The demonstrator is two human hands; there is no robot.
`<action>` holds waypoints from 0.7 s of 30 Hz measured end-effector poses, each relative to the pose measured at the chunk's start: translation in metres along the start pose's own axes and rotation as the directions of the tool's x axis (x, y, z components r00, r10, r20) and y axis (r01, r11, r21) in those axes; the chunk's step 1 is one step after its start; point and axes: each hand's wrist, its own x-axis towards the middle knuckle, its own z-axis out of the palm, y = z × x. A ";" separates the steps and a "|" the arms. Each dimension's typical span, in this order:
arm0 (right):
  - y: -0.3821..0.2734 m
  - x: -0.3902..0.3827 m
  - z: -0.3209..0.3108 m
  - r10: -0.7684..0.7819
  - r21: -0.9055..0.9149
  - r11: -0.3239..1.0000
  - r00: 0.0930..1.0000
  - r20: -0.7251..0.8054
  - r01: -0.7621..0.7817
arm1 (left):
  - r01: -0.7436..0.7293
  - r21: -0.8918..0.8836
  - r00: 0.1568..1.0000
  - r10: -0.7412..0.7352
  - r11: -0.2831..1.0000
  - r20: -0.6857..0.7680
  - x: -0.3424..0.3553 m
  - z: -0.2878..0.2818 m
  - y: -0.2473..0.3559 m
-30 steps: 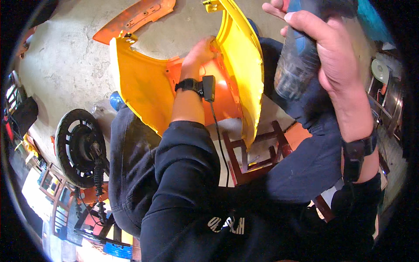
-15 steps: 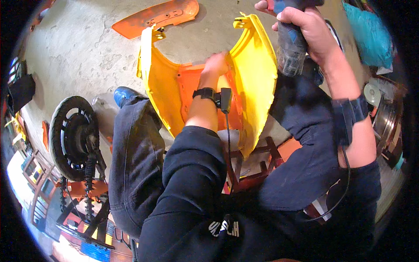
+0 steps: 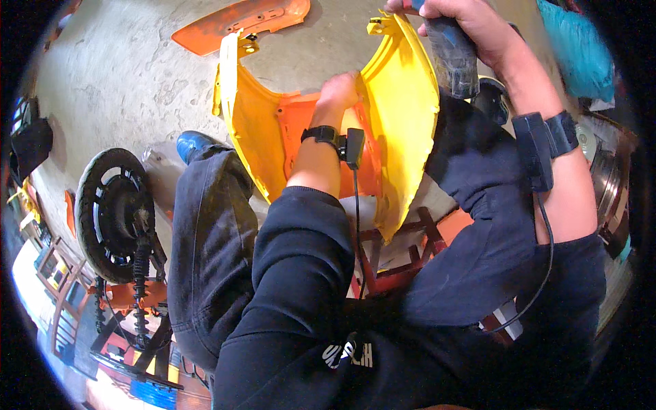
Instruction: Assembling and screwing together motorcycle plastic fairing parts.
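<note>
A curved yellow plastic fairing (image 3: 404, 116) with an orange inner panel (image 3: 294, 130) stands between my legs, its two arms reaching away from me. My left hand (image 3: 339, 90) is closed over the far edge of the orange panel; the fingertips are hidden behind it. Up at the right, my right hand (image 3: 468, 24) is wrapped round a cordless power tool (image 3: 453, 58) with a dark, scuffed lower end. The tool is beside the fairing's right arm, and its working end is out of the picture. Metal clips (image 3: 250, 42) sit on the fairing's left tip.
A loose orange panel (image 3: 239, 26) lies on the concrete floor beyond the fairing. To the left stands a black wheel (image 3: 116, 215) with springs below it. A reddish-brown wooden stool (image 3: 403, 263) is under the fairing's near end. A teal bag (image 3: 577, 55) lies far right.
My right hand and the tool have shifted slightly up and left, towards the fairing's right tip. My left hand has stayed on the panel.
</note>
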 end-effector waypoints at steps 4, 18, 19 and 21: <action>-0.003 0.000 0.005 0.017 -0.013 1.000 1.000 0.023 -0.017 | -0.023 -0.037 0.998 0.025 0.999 0.053 0.003 -0.008 -0.015; 0.009 0.000 -0.003 0.100 0.041 0.994 0.994 -0.048 -0.099 | 0.196 -0.464 0.460 -0.499 0.864 -0.735 -0.056 0.043 0.011; -0.002 0.001 0.004 0.117 0.076 0.991 0.992 -0.056 -0.113 | 0.216 -0.457 0.499 -0.500 0.863 -0.708 -0.062 0.048 -0.006; -0.008 -0.002 0.016 0.106 0.034 0.994 0.993 -0.059 -0.104 | 0.232 -0.479 0.549 -0.521 0.846 -0.653 -0.064 0.056 -0.014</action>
